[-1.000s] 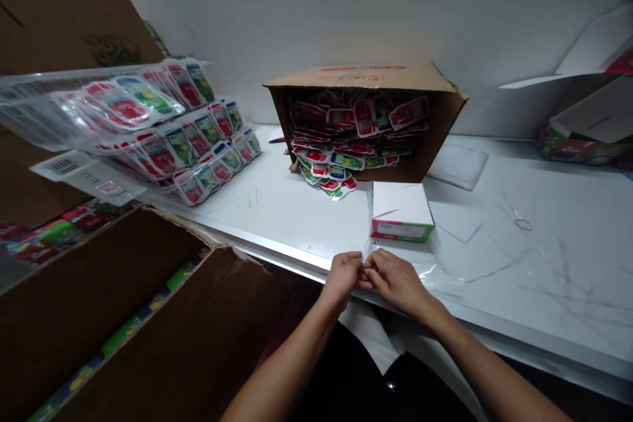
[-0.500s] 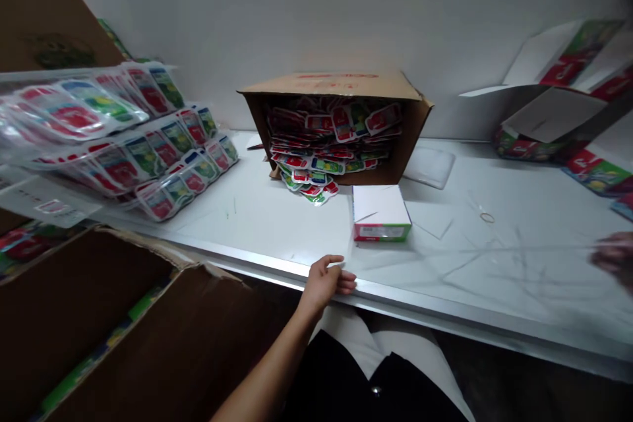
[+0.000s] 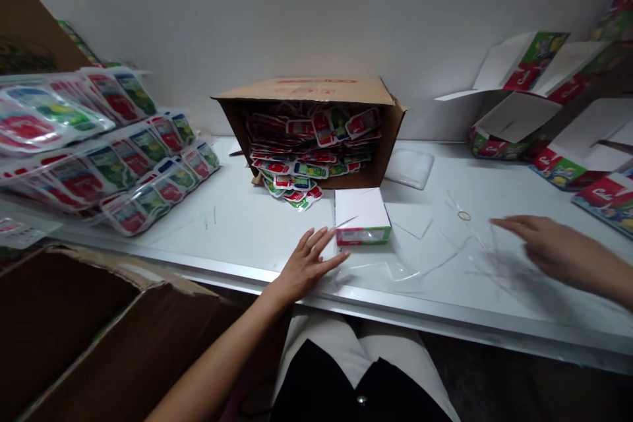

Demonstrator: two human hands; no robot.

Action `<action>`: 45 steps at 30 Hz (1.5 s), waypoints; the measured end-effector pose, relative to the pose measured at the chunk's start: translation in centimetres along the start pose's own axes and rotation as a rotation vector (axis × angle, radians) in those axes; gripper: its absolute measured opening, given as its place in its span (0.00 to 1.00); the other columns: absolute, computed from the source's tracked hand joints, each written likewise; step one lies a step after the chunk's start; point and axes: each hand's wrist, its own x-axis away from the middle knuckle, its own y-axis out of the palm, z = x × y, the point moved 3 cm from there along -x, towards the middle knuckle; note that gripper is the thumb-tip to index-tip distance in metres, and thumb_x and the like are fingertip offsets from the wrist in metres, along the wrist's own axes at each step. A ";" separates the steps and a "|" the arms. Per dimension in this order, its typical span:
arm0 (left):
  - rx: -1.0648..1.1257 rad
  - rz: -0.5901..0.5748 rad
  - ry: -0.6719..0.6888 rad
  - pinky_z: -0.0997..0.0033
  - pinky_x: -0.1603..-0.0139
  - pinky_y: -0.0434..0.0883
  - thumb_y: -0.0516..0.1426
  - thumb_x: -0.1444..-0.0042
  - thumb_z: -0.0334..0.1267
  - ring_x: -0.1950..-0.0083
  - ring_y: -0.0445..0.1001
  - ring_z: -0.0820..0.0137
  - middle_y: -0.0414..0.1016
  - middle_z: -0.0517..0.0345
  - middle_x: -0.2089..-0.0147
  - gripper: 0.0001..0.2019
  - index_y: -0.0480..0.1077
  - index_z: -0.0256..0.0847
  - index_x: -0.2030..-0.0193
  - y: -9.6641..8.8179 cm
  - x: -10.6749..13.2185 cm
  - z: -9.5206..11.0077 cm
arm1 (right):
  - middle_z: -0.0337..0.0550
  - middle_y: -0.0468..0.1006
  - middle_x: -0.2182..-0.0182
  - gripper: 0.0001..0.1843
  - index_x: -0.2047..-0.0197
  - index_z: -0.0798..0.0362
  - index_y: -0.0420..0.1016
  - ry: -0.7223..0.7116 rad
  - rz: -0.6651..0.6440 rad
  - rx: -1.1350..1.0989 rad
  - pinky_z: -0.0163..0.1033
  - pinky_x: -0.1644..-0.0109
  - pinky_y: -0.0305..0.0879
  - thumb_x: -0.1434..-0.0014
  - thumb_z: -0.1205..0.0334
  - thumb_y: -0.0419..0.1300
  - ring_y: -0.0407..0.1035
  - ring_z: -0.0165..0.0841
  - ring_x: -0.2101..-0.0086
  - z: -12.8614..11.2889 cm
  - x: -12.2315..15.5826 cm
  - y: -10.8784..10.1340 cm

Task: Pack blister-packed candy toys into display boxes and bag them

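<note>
A small carton (image 3: 363, 211) with a blank white top and a red-and-green side stands on the white worktop. My left hand (image 3: 307, 265) is open beside its near left corner, fingers spread; whether they touch the carton I cannot tell. To the right, my right hand (image 3: 556, 247) hovers over the worktop with its fingers stretched out to the left, slightly blurred, and I see nothing held in it. Thin clear plastic film (image 3: 390, 270) lies in front of the carton. Near my right fingertips is a rubber band (image 3: 463, 215).
Behind the carton, a cardboard box (image 3: 306, 89) on its side spills red and green sachets (image 3: 297, 184). Plastic-wrapped sachet strips (image 3: 143, 151) are stacked left, above an open cardboard box (image 3: 109, 316). Open printed cartons (image 3: 519, 115) stand right. A white pad (image 3: 411, 168) lies near the wall.
My right hand has come in from the right edge towards the middle. My left hand has opened out and moved closer to the carton. The whole view has shifted a little to the right.
</note>
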 end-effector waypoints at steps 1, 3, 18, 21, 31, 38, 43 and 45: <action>-0.003 -0.070 0.095 0.45 0.29 0.47 0.49 0.38 0.23 0.27 0.47 0.59 0.54 0.55 0.29 0.30 0.61 0.62 0.37 0.1 -0.7 0.0 | 0.55 0.77 0.48 0.21 0.46 0.45 0.77 -0.153 -0.145 0.034 0.53 0.55 0.65 0.37 0.58 0.50 0.73 0.43 0.53 -1.4 -0.6 1.9; 0.014 -0.175 0.206 0.44 0.29 0.44 0.49 0.38 0.23 0.26 0.44 0.60 0.51 0.57 0.27 0.31 0.57 0.64 0.35 0.1 -1.8 -0.2 | 0.46 0.64 0.36 0.25 0.39 0.39 0.69 -0.350 -0.259 0.043 0.59 0.43 0.60 0.37 0.66 0.50 0.62 0.45 0.42 -4.7 -1.4 4.9; -0.162 -0.200 0.492 0.50 0.29 0.51 0.49 0.34 0.31 0.27 0.47 0.60 0.57 0.46 0.30 0.21 0.61 0.45 0.35 1.4 -3.0 -1.7 | 0.53 0.62 0.35 0.11 0.66 0.56 0.72 -0.955 -0.252 -0.125 0.54 0.38 0.65 0.35 0.74 0.51 0.51 0.43 0.35 -12.3 -4.4 12.2; -0.183 -0.018 0.453 0.49 0.30 0.52 0.52 0.38 0.29 0.28 0.51 0.58 0.59 0.42 0.31 0.24 0.61 0.46 0.35 2.1 -2.1 -1.7 | 0.54 0.65 0.38 0.09 0.67 0.56 0.72 -0.905 -0.224 -0.204 0.50 0.39 0.67 0.39 0.76 0.54 0.53 0.43 0.36 -12.1 -4.4 12.2; -0.051 0.129 0.362 0.58 0.38 0.63 0.53 0.39 0.30 0.35 0.65 0.60 0.69 0.45 0.37 0.23 0.64 0.48 0.38 1.9 -3.8 -1.4 | 0.52 0.71 0.42 0.08 0.63 0.54 0.72 -0.730 -0.208 -0.372 0.51 0.41 0.68 0.44 0.76 0.59 0.59 0.46 0.38 -11.4 -3.5 12.6; 0.192 0.295 0.167 0.53 0.33 0.57 0.49 0.37 0.32 0.39 0.71 0.65 0.78 0.49 0.46 0.21 0.61 0.40 0.37 2.5 -3.9 -1.0 | 0.50 0.76 0.51 0.14 0.56 0.52 0.74 -0.501 -0.209 -0.613 0.51 0.43 0.69 0.41 0.76 0.56 0.64 0.43 0.43 -11.7 -3.7 12.2; 0.458 0.492 -0.072 0.51 0.37 0.66 0.48 0.36 0.28 0.46 0.76 0.66 0.81 0.51 0.54 0.17 0.66 0.41 0.43 2.5 -3.8 -0.4 | 0.48 0.78 0.60 0.12 0.65 0.51 0.78 -0.220 -0.220 -0.841 0.45 0.47 0.70 0.36 0.69 0.53 0.70 0.40 0.49 -11.9 -3.9 12.5; 0.497 0.548 -0.161 0.57 0.44 0.73 0.49 0.36 0.27 0.49 0.77 0.66 0.81 0.52 0.56 0.17 0.67 0.41 0.44 2.6 -3.8 -0.2 | 0.46 0.77 0.63 0.15 0.69 0.51 0.78 -0.112 -0.199 -0.946 0.43 0.48 0.71 0.35 0.66 0.52 0.71 0.39 0.52 -12.0 -3.8 12.8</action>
